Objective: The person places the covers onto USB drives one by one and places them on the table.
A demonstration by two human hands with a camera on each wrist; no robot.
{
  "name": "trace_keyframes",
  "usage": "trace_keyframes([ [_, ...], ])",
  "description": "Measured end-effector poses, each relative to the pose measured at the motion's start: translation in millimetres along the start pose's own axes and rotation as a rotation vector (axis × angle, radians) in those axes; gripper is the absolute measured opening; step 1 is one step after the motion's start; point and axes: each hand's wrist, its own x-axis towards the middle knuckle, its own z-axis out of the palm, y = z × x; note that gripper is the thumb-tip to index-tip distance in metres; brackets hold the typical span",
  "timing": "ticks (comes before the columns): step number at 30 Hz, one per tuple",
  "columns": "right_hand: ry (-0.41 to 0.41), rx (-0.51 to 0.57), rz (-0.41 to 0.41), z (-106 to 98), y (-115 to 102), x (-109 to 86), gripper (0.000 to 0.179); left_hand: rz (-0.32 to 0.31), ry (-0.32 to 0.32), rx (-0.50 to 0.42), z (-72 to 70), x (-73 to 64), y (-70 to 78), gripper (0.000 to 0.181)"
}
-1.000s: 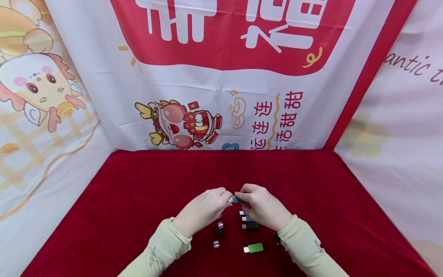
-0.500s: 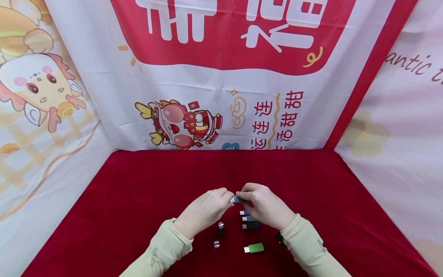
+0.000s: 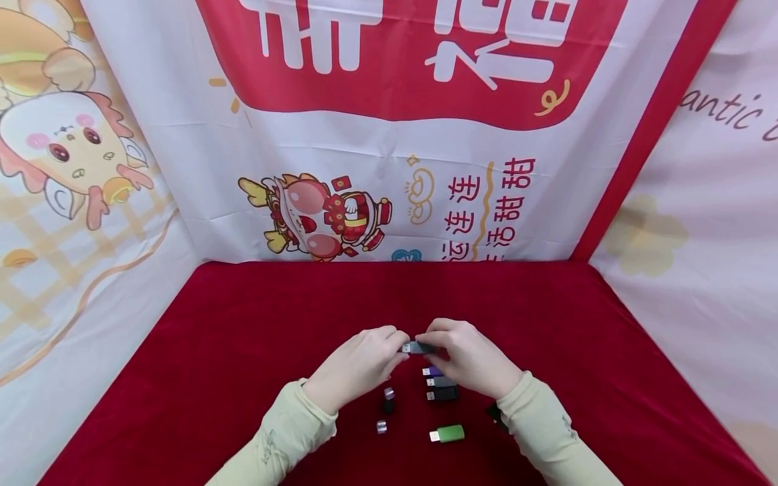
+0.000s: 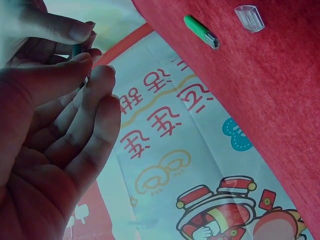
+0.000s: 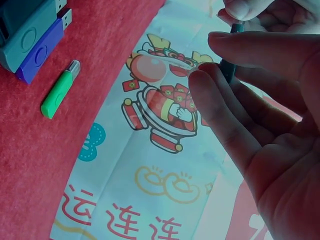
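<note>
In the head view my right hand (image 3: pixel 468 354) pinches a dark grey-green USB stick (image 3: pixel 419 347) between thumb and fingers. Its silver plug points left, toward my left hand (image 3: pixel 361 361), whose thumb and fingertips pinch the plug's end. Both hands are above the red cloth. The right wrist view shows the stick (image 5: pixel 229 70) edge-on between the right fingers, with the left fingertips (image 5: pixel 239 7) at its far end. Below the right hand lie a purple USB stick (image 3: pixel 431 372), a grey one (image 3: pixel 442 383) and a black one (image 3: pixel 443 393) in a row, plugs leftward.
A green USB stick (image 3: pixel 448 434) lies nearer the body. Small clear caps (image 3: pixel 381 426) and a dark piece (image 3: pixel 389 405) lie left of the sticks. Something dark (image 3: pixel 495 413) shows beside the right sleeve. Past the purple stick is a bright green one (image 5: pixel 60 92). A printed backdrop (image 3: pixel 389 189) stands behind.
The held stick has turned slightly, so more of its flat side and plug shows between the hands. Both hands stay in nearly the same place, and the things on the cloth lie as before.
</note>
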Motion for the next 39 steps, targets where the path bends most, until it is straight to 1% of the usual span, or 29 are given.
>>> trace_keyframes([
  [9, -0.002, 0.012, 0.01, -4, 0, 3.4, 0.027, -0.035, -0.034, -0.039, -5.9, 2.4, -2.5, 0.02],
  [15, -0.017, 0.003, 0.017, -3, 2, 2.2, 0.025, -0.073, -0.089, -0.05, -5.1, 1.3, -3.0, 0.02],
  [19, -0.02, -0.079, 0.033, 0, 9, -0.6, 0.025, -0.094, -0.105, -0.018, -3.7, 0.4, -3.4, 0.019],
  [22, -0.035, -0.149, 0.078, 4, 18, -4.1, 0.025, -0.116, -0.113, -0.003, -3.5, 0.6, -3.8, 0.017],
  [27, -0.102, -0.168, 0.154, 12, 29, -8.4, 0.022, -0.125, -0.143, -0.006, -3.8, 3.7, -2.6, 0.016],
  [30, -0.138, -0.187, 0.164, 19, 33, -8.7, 0.021, -0.136, -0.151, 0.001, -4.0, 3.7, -2.4, 0.016],
  [34, -0.153, -0.217, 0.155, 28, 38, -7.2, 0.02, -0.151, -0.148, 0.001, -3.6, 1.3, -3.7, 0.015],
  [39, -0.157, -0.268, 0.152, 34, 46, -7.5, 0.022, -0.129, -0.135, 0.014, -3.7, -0.1, -3.1, 0.015],
])
